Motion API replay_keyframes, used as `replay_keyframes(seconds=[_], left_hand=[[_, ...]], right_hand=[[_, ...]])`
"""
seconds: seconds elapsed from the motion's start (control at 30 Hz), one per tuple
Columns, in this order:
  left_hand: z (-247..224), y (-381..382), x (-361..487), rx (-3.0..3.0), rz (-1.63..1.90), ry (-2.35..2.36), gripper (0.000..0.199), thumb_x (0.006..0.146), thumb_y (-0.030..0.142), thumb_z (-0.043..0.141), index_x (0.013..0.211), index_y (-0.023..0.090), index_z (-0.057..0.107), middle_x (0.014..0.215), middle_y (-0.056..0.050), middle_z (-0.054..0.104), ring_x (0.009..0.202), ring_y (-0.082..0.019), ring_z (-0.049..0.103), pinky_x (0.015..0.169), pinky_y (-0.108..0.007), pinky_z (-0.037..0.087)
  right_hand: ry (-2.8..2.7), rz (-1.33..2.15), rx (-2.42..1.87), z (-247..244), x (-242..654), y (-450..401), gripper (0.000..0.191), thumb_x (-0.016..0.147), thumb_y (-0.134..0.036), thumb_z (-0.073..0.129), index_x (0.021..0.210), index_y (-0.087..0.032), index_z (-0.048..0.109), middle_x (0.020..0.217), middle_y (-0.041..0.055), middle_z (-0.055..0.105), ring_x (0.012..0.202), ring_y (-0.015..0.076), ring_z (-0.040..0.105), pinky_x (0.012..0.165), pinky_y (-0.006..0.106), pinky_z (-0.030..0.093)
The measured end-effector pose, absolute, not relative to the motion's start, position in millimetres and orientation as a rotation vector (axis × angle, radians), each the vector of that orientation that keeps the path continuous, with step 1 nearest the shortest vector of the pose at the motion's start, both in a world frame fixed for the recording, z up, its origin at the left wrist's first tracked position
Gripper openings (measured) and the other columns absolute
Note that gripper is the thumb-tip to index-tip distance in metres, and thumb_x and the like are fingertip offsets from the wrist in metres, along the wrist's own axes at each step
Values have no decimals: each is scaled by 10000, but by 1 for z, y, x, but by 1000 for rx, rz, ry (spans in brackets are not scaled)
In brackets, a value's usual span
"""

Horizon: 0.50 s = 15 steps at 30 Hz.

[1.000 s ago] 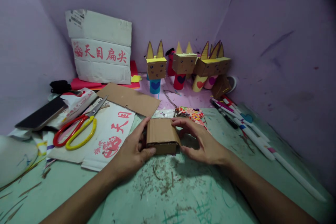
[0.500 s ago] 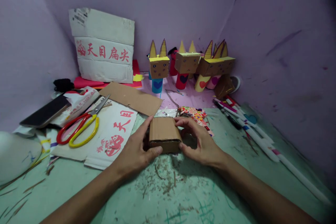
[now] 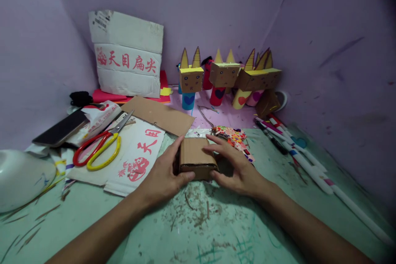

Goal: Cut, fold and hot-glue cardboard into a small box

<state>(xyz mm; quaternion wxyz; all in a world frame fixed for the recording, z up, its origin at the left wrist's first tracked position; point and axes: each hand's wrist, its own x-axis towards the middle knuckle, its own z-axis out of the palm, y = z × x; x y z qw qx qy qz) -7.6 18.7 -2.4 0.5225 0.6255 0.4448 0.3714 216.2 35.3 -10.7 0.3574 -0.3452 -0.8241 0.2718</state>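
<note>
A small brown cardboard box (image 3: 196, 152) rests on the green tabletop (image 3: 192, 231), its front edge dark. My left hand (image 3: 165, 171) is closed round its left side, thumb at the front lower corner. On the right side, my right hand (image 3: 236, 167) grips the box too, with the thumb at the front right corner and fingertips on the top. Patterned floral paper (image 3: 232, 136) lies just behind my right hand. Flat brown cardboard (image 3: 161, 115) is behind my left hand.
Scissors (image 3: 105, 144) lie on white printed cardboard (image 3: 148, 148) at left, near a white bowl (image 3: 23, 179) and a phone (image 3: 60, 128). Cardboard-headed figures (image 3: 192, 80) stand at the back. Pens (image 3: 274, 138) lie at right, and scraps litter the front.
The view has shifted slightly, so everything appears a little further right. My right hand's fingers have moved further onto the box's top. The box is still between both hands.
</note>
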Motion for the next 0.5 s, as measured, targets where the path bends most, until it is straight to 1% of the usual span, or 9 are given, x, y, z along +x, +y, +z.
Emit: replay_keyframes(seconds=[0.03,0.1,0.23,0.37,0.47,0.5], left_hand=[[-3,19,-8,1506,885,1068,853,727,238,668,1463,194,240,1456,-151,416,1285,-316,457,1049,-485,391],[-5,18,-10,1533,880,1083,858,731,237,671,1468,197,234,1455,-152,420,1282,-321,460,1049,-497,388],[-11,19,-14,1635,873,1114,847,762,284,674,1476,221,224,1449,-139,433,1293,-321,447,1057,-496,376],[-12,20,-15,1714,871,1133,820,782,343,663,1472,219,237,1419,-134,465,1268,-316,470,1053,-483,379],[-8,21,-14,1794,874,1161,811,768,359,661,1458,185,272,1433,-153,424,1295,-323,427,1059,-476,369],[-7,21,-14,1823,873,1170,807,763,365,659,1452,174,284,1440,-159,405,1305,-327,411,1061,-477,364]], right_hand=[[-2152,677,-886,-11,217,35,491,765,-213,658,1232,-262,515,1458,164,402,1317,335,427,981,526,422],[-2162,672,-876,-10,219,35,439,791,-242,662,1213,-269,547,1456,164,415,1320,335,430,1009,556,387],[-2102,703,-872,-11,219,32,412,804,-301,682,1197,-249,573,1409,188,482,1304,336,458,1011,568,390],[-2085,674,-901,-12,216,28,371,821,-295,664,1175,-226,579,1409,216,478,1294,343,470,1010,594,378],[-2125,584,-945,-14,214,26,373,813,-276,670,1169,-229,569,1388,221,499,1280,363,479,1035,685,259],[-2132,567,-953,-14,214,26,378,808,-268,674,1169,-233,564,1384,218,503,1281,365,476,1040,695,235]])
